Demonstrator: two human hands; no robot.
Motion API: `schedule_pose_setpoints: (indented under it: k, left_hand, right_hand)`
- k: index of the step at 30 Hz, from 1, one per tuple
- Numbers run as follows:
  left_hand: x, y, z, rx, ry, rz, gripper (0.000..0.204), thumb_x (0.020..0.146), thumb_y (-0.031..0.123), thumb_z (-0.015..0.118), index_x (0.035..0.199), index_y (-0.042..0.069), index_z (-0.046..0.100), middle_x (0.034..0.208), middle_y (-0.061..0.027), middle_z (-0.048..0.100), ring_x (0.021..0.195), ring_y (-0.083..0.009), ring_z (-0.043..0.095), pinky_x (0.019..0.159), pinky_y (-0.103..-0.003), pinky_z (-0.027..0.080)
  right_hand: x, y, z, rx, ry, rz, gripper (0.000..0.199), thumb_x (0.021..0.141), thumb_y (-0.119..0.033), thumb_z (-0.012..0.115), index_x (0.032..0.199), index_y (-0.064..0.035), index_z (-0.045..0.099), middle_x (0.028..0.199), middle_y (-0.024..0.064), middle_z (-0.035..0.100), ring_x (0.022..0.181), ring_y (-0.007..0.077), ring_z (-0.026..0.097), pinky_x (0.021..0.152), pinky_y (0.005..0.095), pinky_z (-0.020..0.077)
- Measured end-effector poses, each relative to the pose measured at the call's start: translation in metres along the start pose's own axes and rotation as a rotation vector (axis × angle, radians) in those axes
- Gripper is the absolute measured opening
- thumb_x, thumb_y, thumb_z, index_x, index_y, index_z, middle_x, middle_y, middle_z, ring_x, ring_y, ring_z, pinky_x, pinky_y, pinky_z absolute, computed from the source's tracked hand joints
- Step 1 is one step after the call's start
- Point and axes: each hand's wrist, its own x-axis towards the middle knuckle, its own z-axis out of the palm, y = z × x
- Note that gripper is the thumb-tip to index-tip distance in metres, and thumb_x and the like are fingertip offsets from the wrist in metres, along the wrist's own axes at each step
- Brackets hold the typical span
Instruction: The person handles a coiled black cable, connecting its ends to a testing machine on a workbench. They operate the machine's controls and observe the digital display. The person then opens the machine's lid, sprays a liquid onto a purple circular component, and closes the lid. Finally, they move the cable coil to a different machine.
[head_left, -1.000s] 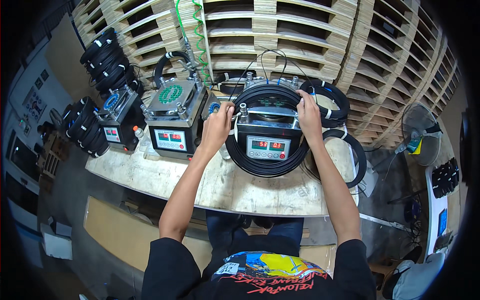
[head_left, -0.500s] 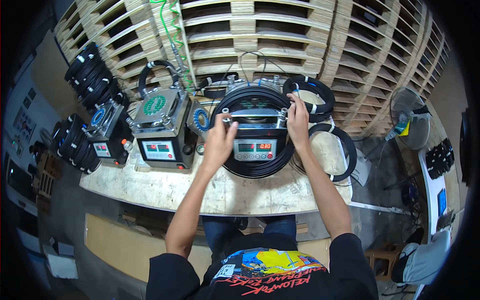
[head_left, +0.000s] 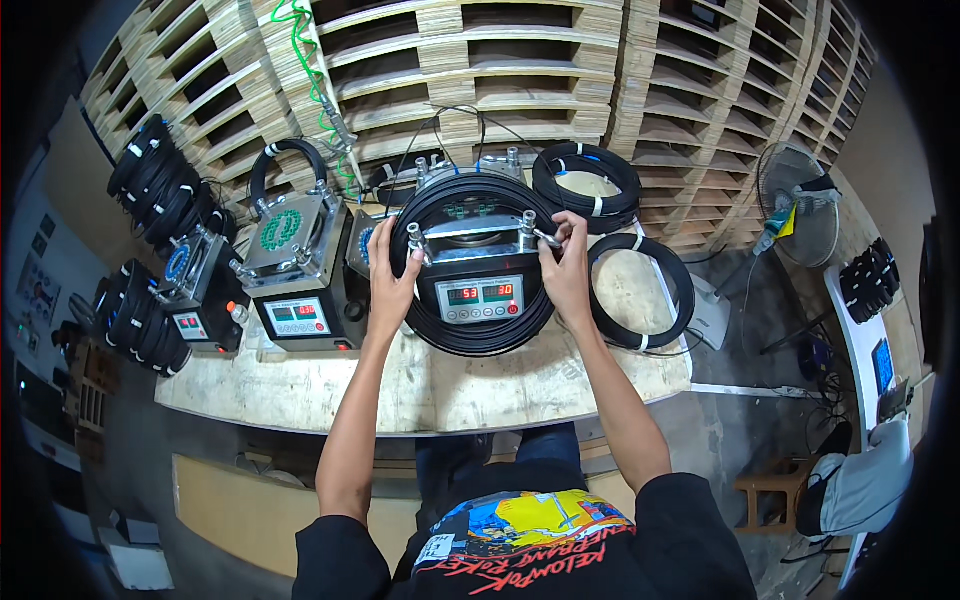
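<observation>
At the near edge of the worktop [head_left: 300, 395], stand in a black shirt [head_left: 440, 575] with a bright print [head_left: 545, 520], reaching forward with 2 bare forearms [head_left: 350, 440]. Have the left hand [head_left: 393, 275] at the left side of a black cable coil [head_left: 480, 340], with the fingers bent and the thumb close to the front left post [head_left: 415, 237]; cannot tell a firm grip from a light touch. Have the right hand [head_left: 566, 265] curled at a silver lever [head_left: 548, 240] near the front right post [head_left: 529, 225]; cannot tell how tightly closed. See the cable coil tilted around a black machine [head_left: 470, 268], framing a lit front panel [head_left: 480, 310]. To the right, find a flat coil [head_left: 684, 285] on the worktop and, behind, stacked coils [head_left: 600, 213]. To the left, find a small bottle [head_left: 238, 315] between a larger machine [head_left: 337, 285] with a green ring [head_left: 281, 230] on top and a smaller machine [head_left: 222, 300] with a blue ring [head_left: 179, 262]. Farther off, see piled coils [head_left: 160, 190] at left, a fan [head_left: 797, 215] at right, and a green spiral hose [head_left: 310, 80] before wooden pallets [head_left: 445, 60].
</observation>
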Motion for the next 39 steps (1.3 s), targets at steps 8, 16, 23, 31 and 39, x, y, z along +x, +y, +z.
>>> schedule_pose_setpoints:
  k: [8,16,23,31,39]
  left_hand:
    - [-0.004,-0.004,0.003,-0.028,0.0,-0.036,0.06,0.101,0.028,0.063,0.152,0.004,0.044,0.155,-0.0174,0.047,0.146,-0.0324,0.041,0.121,-0.04,0.029]
    - [-0.004,-0.002,0.003,-0.071,0.005,-0.039,0.059,0.099,0.025,0.065,0.151,0.003,0.047,0.153,-0.0196,0.049,0.143,-0.0339,0.045,0.118,-0.041,0.034]
    - [0.02,-0.007,-0.016,-0.057,0.152,-0.081,0.025,0.1,0.017,0.064,0.114,-0.001,0.074,0.116,-0.0169,0.073,0.121,-0.0298,0.063,0.107,-0.038,0.044]
    - [0.104,0.032,-0.019,-0.044,-0.039,0.129,0.014,0.098,0.009,0.067,0.105,-0.001,0.075,0.094,-0.0145,0.076,0.079,-0.0201,0.073,0.072,-0.032,0.056]
    - [0.182,-0.045,-0.012,-0.472,-0.529,-0.352,0.033,0.1,0.013,0.066,0.131,0.002,0.067,0.105,-0.0086,0.075,0.088,-0.0134,0.071,0.078,-0.028,0.059]
  right_hand:
    - [0.001,-0.009,-0.006,0.171,-0.087,0.244,0.039,0.093,-0.004,0.068,0.129,-0.0058,0.052,0.064,-0.0009,0.037,0.059,0.0099,0.039,0.055,0.0304,0.036]
    - [-0.007,-0.039,0.027,-0.043,-0.157,0.248,0.027,0.096,-0.02,0.069,0.116,-0.0068,0.055,0.063,0.0145,0.058,0.054,0.0324,0.061,0.053,0.0447,0.043]
    - [0.077,-0.02,-0.004,0.142,0.009,0.15,0.016,0.101,-0.008,0.06,0.116,-0.0045,0.06,0.061,0.0038,0.056,0.056,0.0072,0.05,0.051,0.0288,0.0385]
    - [0.173,0.016,0.029,0.347,-0.257,0.095,0.016,0.098,-0.005,0.063,0.112,-0.0011,0.068,0.085,0.0033,0.07,0.071,0.0058,0.063,0.058,0.0225,0.0492]
    - [0.212,0.088,0.061,0.436,-1.116,0.316,0.028,0.095,-0.021,0.076,0.11,0.0028,0.073,0.082,0.0051,0.073,0.071,0.0103,0.069,0.062,0.0253,0.0571]
